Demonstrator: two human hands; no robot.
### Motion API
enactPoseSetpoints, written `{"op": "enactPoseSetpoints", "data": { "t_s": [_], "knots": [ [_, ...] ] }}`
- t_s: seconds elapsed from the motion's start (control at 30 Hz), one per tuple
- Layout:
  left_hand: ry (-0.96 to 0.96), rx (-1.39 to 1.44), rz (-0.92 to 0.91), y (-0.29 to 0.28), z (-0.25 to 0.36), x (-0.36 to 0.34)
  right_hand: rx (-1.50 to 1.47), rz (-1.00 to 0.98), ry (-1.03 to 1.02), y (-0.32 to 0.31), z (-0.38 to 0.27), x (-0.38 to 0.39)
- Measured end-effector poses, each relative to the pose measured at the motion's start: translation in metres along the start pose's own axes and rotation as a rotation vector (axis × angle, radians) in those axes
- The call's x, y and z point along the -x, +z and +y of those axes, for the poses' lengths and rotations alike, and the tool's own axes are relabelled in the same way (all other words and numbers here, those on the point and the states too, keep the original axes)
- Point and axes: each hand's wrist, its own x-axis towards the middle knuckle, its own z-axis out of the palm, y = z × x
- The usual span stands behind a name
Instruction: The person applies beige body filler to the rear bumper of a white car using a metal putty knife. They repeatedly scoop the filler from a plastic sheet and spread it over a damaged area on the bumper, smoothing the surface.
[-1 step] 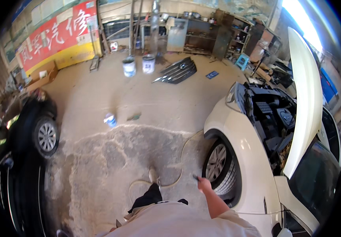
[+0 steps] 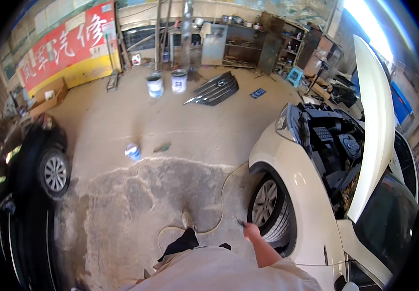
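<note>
My right hand (image 2: 251, 232) is closed around a small dark object (image 2: 241, 223), too small to make out its kind. It hangs beside the front wheel (image 2: 266, 200) of a cream-white car (image 2: 301, 167), and the object points away from me. The car's hood (image 2: 372, 126) stands raised over the exposed engine bay (image 2: 333, 145). Of my left hand, at most a sliver of skin shows at the lower edge beside my shirt. A small pointed thing (image 2: 146, 274) sticks out there; I cannot tell whether that hand holds it.
A pale hose (image 2: 223, 194) curves over the floor past my shoe (image 2: 188, 219). A black car (image 2: 30, 194) stands left. Ahead lie a blue-white can (image 2: 133, 152), two buckets (image 2: 155, 86), a car grille (image 2: 214, 89) and a blue plate (image 2: 257, 92). A blue stool (image 2: 294, 76) stands near open cabinets (image 2: 241, 43).
The view has shifted slightly, so the buckets, grille and black car sit a little further left. My right hand keeps its grip beside the wheel.
</note>
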Motion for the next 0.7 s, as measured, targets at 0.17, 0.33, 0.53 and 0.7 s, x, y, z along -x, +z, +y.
{"op": "enactPoseSetpoints", "data": {
  "t_s": [0.17,0.33,0.53,0.7],
  "knots": [
    [0.219,-0.345,0.004,-0.172,0.19,-0.119,0.026,-0.234,0.419,-0.012,0.049,0.009],
    [0.365,0.058,0.584,-0.384,0.407,-0.167,-0.015,-0.351,0.499,-0.057,0.01,-0.037],
    [0.759,1.073,0.02,-0.528,0.656,-0.064,0.069,-0.347,0.418,-0.016,0.052,-0.136],
    [0.802,1.141,0.062,-0.569,0.731,-0.045,0.186,-0.381,0.273,-0.057,0.036,-0.333]
  ]
}}
